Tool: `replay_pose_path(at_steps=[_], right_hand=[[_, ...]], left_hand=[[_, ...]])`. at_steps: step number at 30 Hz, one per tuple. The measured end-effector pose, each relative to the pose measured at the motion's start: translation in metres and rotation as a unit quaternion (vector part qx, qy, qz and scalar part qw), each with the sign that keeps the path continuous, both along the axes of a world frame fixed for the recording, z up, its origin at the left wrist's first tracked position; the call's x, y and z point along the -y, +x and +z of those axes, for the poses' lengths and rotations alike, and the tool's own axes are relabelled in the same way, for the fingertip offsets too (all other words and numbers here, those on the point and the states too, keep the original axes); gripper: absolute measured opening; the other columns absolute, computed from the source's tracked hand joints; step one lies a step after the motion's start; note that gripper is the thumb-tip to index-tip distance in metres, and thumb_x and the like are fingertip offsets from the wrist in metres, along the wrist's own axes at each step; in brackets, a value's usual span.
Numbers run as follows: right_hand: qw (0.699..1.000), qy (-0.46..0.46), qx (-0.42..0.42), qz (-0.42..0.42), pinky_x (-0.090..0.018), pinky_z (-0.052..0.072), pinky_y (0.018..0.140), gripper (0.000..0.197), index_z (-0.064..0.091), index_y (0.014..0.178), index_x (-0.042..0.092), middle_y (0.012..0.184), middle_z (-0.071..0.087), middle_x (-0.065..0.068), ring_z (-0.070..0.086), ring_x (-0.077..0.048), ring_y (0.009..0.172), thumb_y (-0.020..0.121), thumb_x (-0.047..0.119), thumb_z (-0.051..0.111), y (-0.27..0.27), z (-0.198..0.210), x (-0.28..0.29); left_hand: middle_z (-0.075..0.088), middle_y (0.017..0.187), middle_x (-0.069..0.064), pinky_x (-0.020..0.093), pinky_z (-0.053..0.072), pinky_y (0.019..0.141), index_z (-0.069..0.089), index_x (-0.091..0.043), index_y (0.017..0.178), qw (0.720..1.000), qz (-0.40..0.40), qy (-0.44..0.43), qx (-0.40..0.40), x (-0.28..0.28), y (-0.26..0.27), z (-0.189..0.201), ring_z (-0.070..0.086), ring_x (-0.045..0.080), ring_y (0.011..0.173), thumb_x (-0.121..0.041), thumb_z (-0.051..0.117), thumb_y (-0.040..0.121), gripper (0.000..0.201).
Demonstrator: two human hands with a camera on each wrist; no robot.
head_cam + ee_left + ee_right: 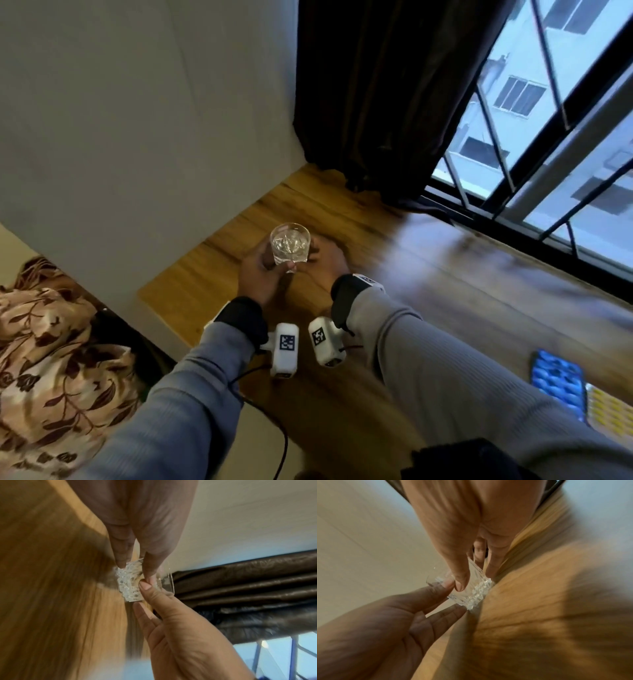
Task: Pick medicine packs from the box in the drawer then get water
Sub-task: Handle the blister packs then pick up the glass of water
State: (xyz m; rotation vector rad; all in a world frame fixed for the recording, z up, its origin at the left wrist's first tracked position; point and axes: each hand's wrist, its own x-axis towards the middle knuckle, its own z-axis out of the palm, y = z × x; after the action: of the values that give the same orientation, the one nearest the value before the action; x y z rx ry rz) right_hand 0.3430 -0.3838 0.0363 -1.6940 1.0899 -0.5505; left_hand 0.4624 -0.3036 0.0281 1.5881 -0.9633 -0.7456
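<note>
Both hands are on one small clear glass (290, 247), held near the far left corner of the wooden table (445, 274), close to the wall. The left hand (262, 274) has its fingers and thumb curled round the near side; the right hand (325, 255) wraps the other side, thumb tip pressed to the wall of the glass just by the left thumb. From the left wrist view the left thumb (150, 563) and a right fingertip (145, 586) almost touch across the glass (130, 585); the right wrist view shows the same glass (471, 592) with the right thumb (460, 580) across it. Whether its foot rests on the table or hangs just above, I cannot tell.

I would judge it stiff, brittle and slick: the lower part is cut in a knobbly pattern, which should give the better hold, while the smooth upper band and thin rim look more likely to slip or chip. It seems light, though any water inside would make tilting risky; how full it is I cannot make out.

By count: one glass, two hands, and two medicine packs at the near right edge, a blue blister pack (556, 383) and a yellow blister pack (609, 411) touching it.
</note>
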Motion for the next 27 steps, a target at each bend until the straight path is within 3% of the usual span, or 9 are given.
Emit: replay_pose_path(at_steps=[1,3,7,9,12,14,20,24,27], right_hand=[[1.000,-0.009,-0.008,-0.013,-0.018,0.050,0.078,0.050,0.063,0.117,0.016,0.113,0.070,-0.001,0.064,-0.013,0.101,0.071,0.019,0.082,-0.014,0.000,0.000],[0.998,-0.026,-0.015,-0.051,-0.022,0.053,0.078,0.044,0.066,0.109,0.018,0.106,0.073,0.001,0.066,-0.011,0.095,0.069,0.019,0.083,-0.046,0.001,-0.002],[0.989,-0.035,-0.022,-0.140,-0.027,0.058,0.081,0.052,0.068,0.110,0.017,0.100,0.074,0.000,0.069,-0.013,0.090,0.062,0.014,0.087,-0.113,0.001,-0.010],[0.983,-0.018,-0.008,-0.182,-0.035,0.059,0.081,0.056,0.067,0.111,0.020,0.101,0.073,-0.002,0.069,-0.018,0.091,0.061,0.007,0.087,-0.147,0.000,-0.015],[0.971,-0.025,-0.010,-0.239,-0.018,0.056,0.067,0.050,0.067,0.102,0.030,0.089,0.070,0.008,0.067,-0.010,0.078,0.063,0.004,0.085,-0.193,0.000,-0.027],[0.962,-0.036,-0.024,-0.269,-0.007,0.049,0.059,0.050,0.067,0.106,0.028,0.087,0.068,0.011,0.064,-0.002,0.074,0.064,0.009,0.085,-0.221,0.000,-0.036],[0.936,-0.054,-0.051,-0.344,-0.030,0.058,0.080,0.054,0.069,0.111,0.018,0.100,0.074,0.001,0.069,-0.013,0.090,0.059,0.022,0.087,-0.282,-0.006,-0.060],[0.922,-0.043,-0.033,-0.382,-0.031,0.058,0.078,0.057,0.067,0.113,0.016,0.100,0.074,-0.003,0.070,-0.018,0.091,0.060,0.018,0.087,-0.307,-0.010,-0.074],[0.918,-0.044,-0.030,-0.393,-0.023,0.055,0.072,0.052,0.067,0.111,0.013,0.096,0.073,-0.002,0.068,-0.012,0.085,0.062,0.013,0.086,-0.323,-0.012,-0.082]], left_hand=[[0.067,0.119,-0.003,0.025,0.049,0.094,0.057,-0.014,0.129,1.000,-0.014,0.003,-0.010,0.003,-0.011,-0.001,0.062,0.008,0.106,0.000,0.076,0.075,0.059],[0.067,0.123,0.002,0.033,0.049,0.098,0.056,-0.015,0.131,0.999,-0.040,0.016,-0.028,0.010,-0.036,-0.001,0.062,0.014,0.112,0.000,0.077,0.073,0.063],[0.061,0.122,-0.005,0.027,0.048,0.094,0.050,-0.011,0.137,0.993,-0.108,0.026,-0.042,0.021,-0.094,0.004,0.059,0.012,0.111,0.006,0.074,0.075,0.069],[0.061,0.121,-0.001,0.029,0.049,0.096,0.046,-0.008,0.139,0.987,-0.155,0.026,-0.045,0.026,-0.122,0.002,0.059,0.014,0.113,0.008,0.073,0.075,0.071],[0.062,0.130,0.013,0.039,0.049,0.102,0.045,-0.005,0.139,0.977,-0.205,0.026,-0.048,0.032,-0.164,-0.003,0.060,0.022,0.118,0.010,0.073,0.074,0.073],[0.063,0.127,0.017,0.038,0.051,0.099,0.047,-0.004,0.138,0.971,-0.236,0.021,-0.040,0.035,-0.191,-0.005,0.062,0.024,0.113,0.009,0.074,0.073,0.071],[0.070,0.117,0.009,0.042,0.056,0.092,0.057,-0.015,0.128,0.946,-0.324,0.000,-0.008,0.034,-0.250,-0.010,0.068,0.022,0.105,-0.007,0.077,0.067,0.065],[0.072,0.111,0.006,0.037,0.057,0.090,0.060,-0.013,0.122,0.934,-0.356,-0.006,0.010,0.028,-0.281,-0.008,0.069,0.020,0.102,0.000,0.076,0.070,0.056],[0.072,0.109,0.006,0.034,0.057,0.089,0.061,-0.011,0.120,0.929,-0.369,-0.011,0.002,0.025,-0.296,-0.009,0.070,0.020,0.101,0.004,0.073,0.070,0.054]])
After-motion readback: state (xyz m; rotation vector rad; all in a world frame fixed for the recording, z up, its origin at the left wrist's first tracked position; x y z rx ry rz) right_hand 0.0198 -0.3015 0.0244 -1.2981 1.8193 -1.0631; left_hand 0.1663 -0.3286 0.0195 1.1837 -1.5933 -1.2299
